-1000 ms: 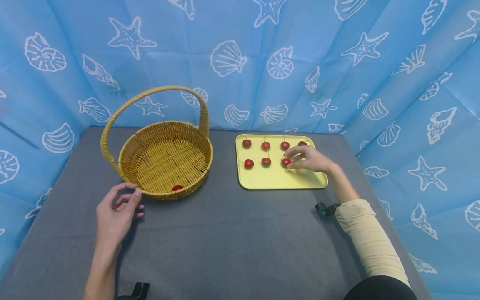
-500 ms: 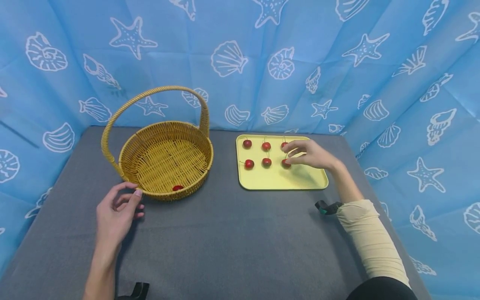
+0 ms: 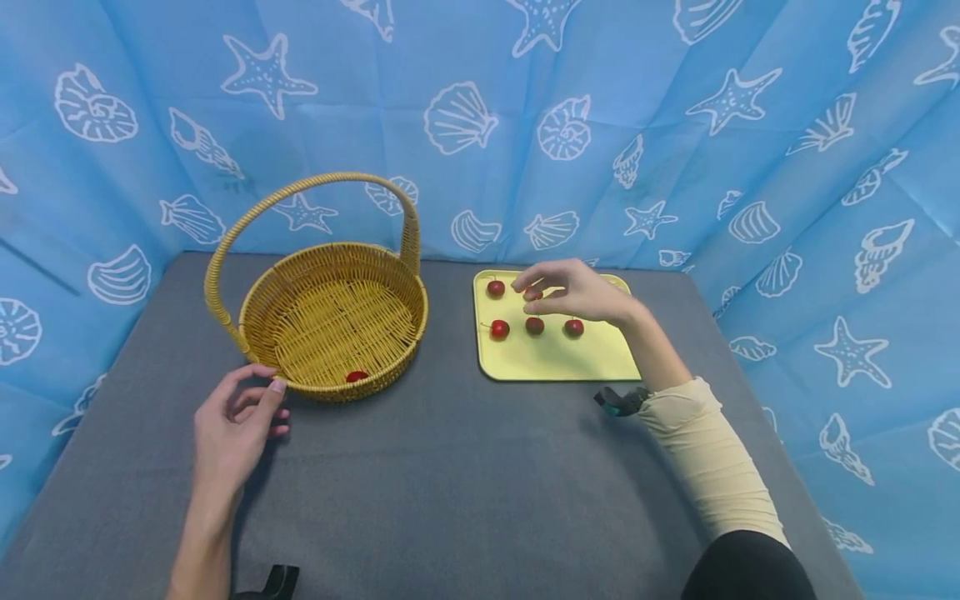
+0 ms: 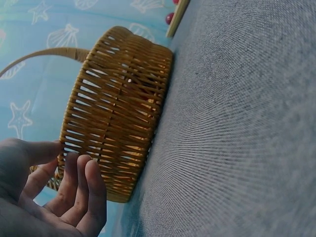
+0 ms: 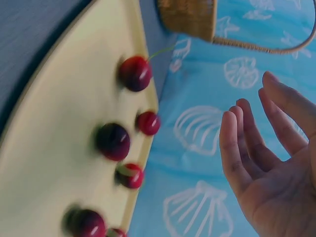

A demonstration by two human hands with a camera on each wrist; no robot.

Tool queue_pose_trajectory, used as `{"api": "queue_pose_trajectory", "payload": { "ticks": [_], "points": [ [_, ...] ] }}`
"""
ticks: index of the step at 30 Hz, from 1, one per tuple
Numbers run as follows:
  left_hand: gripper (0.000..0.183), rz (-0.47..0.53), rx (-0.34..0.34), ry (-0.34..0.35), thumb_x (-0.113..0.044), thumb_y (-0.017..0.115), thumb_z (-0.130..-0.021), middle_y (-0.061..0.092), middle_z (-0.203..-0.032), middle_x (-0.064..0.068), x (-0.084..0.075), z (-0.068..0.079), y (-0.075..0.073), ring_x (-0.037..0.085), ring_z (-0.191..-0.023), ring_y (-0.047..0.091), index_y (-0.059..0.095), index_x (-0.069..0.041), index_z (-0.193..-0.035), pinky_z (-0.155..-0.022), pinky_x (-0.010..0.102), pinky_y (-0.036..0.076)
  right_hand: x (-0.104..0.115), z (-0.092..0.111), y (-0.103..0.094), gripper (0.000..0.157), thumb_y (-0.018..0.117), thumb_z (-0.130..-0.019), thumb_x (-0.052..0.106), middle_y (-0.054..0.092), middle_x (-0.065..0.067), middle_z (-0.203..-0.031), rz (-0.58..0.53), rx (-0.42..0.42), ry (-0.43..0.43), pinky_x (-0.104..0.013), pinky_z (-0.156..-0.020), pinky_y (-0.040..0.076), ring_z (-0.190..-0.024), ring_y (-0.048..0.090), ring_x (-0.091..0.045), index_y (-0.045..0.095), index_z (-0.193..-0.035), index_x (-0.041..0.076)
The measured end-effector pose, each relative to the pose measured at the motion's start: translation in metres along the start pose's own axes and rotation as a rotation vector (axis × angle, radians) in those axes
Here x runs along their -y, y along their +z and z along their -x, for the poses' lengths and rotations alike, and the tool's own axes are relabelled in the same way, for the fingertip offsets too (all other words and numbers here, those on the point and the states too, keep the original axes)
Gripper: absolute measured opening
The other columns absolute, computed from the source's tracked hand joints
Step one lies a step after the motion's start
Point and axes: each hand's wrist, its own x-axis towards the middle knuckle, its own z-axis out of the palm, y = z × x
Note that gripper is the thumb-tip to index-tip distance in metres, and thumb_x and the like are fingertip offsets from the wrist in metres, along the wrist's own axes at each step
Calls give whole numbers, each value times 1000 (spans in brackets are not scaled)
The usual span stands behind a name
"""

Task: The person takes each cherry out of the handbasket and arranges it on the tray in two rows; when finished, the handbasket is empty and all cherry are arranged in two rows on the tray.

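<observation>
My left hand (image 3: 234, 425) grips the near-left rim of a yellow wicker basket (image 3: 258, 304) with a tall arched handle. In the left wrist view its fingertips meet the basket's woven wall (image 4: 116, 113). One red cherry (image 3: 356, 377) lies inside the basket by the near rim. My right hand (image 3: 577, 292) hovers over a pale yellow tray (image 3: 517, 367), fingers loosely extended and apart. Nothing shows between them in the right wrist view. Red cherries with thin stems stand in two rows on the tray, among them a front-left cherry (image 3: 499, 329). The hand hides part of the back row.
A grey cloth (image 3: 450, 483) covers the table. Behind and beside it hangs a blue curtain (image 3: 420, 50) with white shells and starfish. Dark wrist straps (image 3: 622, 402) show near both forearms. The basket handle (image 3: 352, 177) rises well above the rim.
My right hand has lifted from the front-row cherry at the right and moved left over the tray's middle. That cherry stays on the tray. My left hand has stayed at the basket rim.
</observation>
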Motion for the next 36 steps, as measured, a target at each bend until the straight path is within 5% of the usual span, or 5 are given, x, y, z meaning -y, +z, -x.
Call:
{"api": "queue_pose_trajectory", "payload": {
  "ticks": [16, 25, 36],
  "points": [
    [32, -2, 5, -19, -28, 68, -109, 74, -94, -4, -1, -1, 0, 4, -76, 72, 63, -16, -138, -62, 19, 66, 62, -72, 42, 39, 80, -98, 6, 72, -15, -137, -53, 239, -138, -41, -109, 64, -123, 71, -39, 69, -135, 3],
    [31, 2, -4, -23, -27, 69, -108, 75, -94, -6, -1, -1, 0, 3, -76, 72, 63, -17, -137, -62, 19, 66, 82, -121, 84, 38, 79, -98, 7, 74, -14, -132, -23, 413, -208, -39, -109, 63, -121, 73, -26, 69, -135, 1],
    [32, 30, 15, -8, -28, 70, -108, 75, -91, -9, 1, -1, -2, 5, -76, 74, 63, -16, -137, -62, 22, 67, 99, -156, 131, 42, 76, -101, 8, 68, -24, -139, -77, 623, -167, -40, -110, 63, -131, 66, -35, 65, -141, -2]
  ]
}}
